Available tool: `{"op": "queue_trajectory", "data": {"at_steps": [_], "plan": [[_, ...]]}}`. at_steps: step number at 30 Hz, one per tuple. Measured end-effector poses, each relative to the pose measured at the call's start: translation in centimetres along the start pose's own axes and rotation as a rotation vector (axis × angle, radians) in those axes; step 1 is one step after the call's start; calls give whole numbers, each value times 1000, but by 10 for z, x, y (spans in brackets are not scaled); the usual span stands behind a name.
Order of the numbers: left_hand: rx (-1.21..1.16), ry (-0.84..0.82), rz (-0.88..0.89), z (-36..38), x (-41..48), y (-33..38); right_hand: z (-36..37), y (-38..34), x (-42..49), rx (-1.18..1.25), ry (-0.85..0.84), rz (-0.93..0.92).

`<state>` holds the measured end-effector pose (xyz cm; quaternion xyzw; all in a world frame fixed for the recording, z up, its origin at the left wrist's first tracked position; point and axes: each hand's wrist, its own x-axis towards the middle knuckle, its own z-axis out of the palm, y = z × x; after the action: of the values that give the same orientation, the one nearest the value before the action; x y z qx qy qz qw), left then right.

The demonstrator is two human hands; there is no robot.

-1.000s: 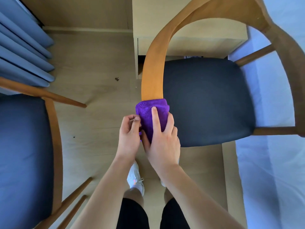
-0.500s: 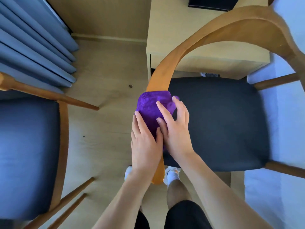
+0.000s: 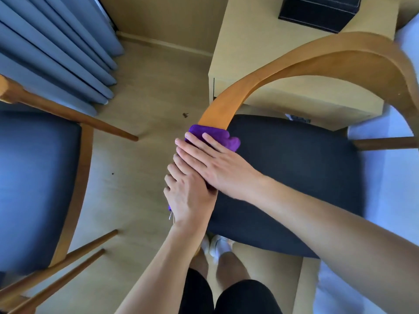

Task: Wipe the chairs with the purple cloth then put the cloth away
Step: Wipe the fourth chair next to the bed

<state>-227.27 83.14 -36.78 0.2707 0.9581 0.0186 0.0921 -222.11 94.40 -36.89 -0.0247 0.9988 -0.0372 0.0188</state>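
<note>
The purple cloth [image 3: 217, 135] is wrapped over the curved wooden rail [image 3: 226, 103] of the right chair, whose dark seat [image 3: 294, 177] lies beneath. My right hand [image 3: 217, 164] lies across the cloth with straight fingers, pressing it onto the rail. Just below it, my left hand [image 3: 190, 196] curls around the rail and the cloth's lower part; a purple scrap shows under its wrist. A second chair [image 3: 34, 177] with a dark seat and wooden frame stands at the left.
A light wooden desk [image 3: 260, 53] with a black box [image 3: 317, 10] stands behind the right chair. Blue curtains [image 3: 56, 53] hang at the upper left. White bedding [image 3: 385, 200] lies along the right. Bare wooden floor runs between the chairs.
Both hands and the cloth slid up along the rail. My right hand went from gripping the cloth to lying flat across it, and my left hand came to hold below it.
</note>
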Motion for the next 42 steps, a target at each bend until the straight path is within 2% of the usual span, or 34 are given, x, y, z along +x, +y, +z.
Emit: {"op": "queue_trajectory", "data": {"at_steps": [3, 9, 14, 20, 23, 29, 38, 42], "plan": [[31, 6, -6, -1, 16, 8, -2, 25, 17, 43, 4, -20], [64, 36, 23, 1, 43, 30, -8, 53, 28, 58, -10, 62], [78, 133, 79, 6, 82, 66, -4, 90, 28, -5, 81, 259], [81, 261, -2, 11, 133, 156, -5, 156, 24, -27, 90, 544], [51, 261, 71, 18, 142, 193, -3, 188, 8, -117, 104, 604], [94, 388, 201, 30, 158, 228, 1, 225, -13, -205, 224, 651], [-82, 234, 523, 11, 164, 289, -34, 265, -64, -164, 178, 823], [-37, 124, 651, -6, 161, 319, -44, 277, -91, -139, 171, 957]]}}
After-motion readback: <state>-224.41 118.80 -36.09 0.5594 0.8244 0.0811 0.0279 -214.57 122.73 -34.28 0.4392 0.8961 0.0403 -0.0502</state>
